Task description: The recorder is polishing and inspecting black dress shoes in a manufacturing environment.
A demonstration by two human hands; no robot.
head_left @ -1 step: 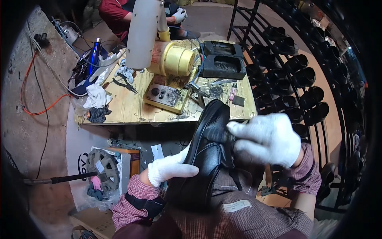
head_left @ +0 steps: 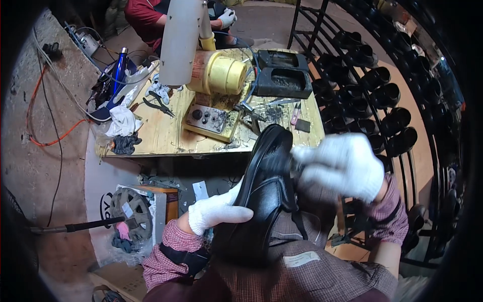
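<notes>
A black leather shoe (head_left: 261, 201) stands toe up in front of my body, its shiny upper turned to the right. My left hand (head_left: 216, 212), in a white knit glove, is closed round the sole side with the thumb across the near edge. My right hand (head_left: 344, 168), also in a white glove, is just right of the shoe's toe and smeared by motion. Its fingers are curled together; something dark shows at the fingertips, too blurred to name. A brown checked apron (head_left: 322, 267) covers my lap under the shoe.
Ahead is a wooden workbench (head_left: 161, 138) with a yellow motor machine (head_left: 221, 73), pliers (head_left: 160, 104), black trays (head_left: 282, 83) and a white cloth (head_left: 123, 121). A rack of black shoes (head_left: 387, 95) stands right. Another person (head_left: 143, 22) sits beyond the bench.
My right hand has shifted slightly right, away from the shoe's toe. My left hand and the shoe have hardly moved.
</notes>
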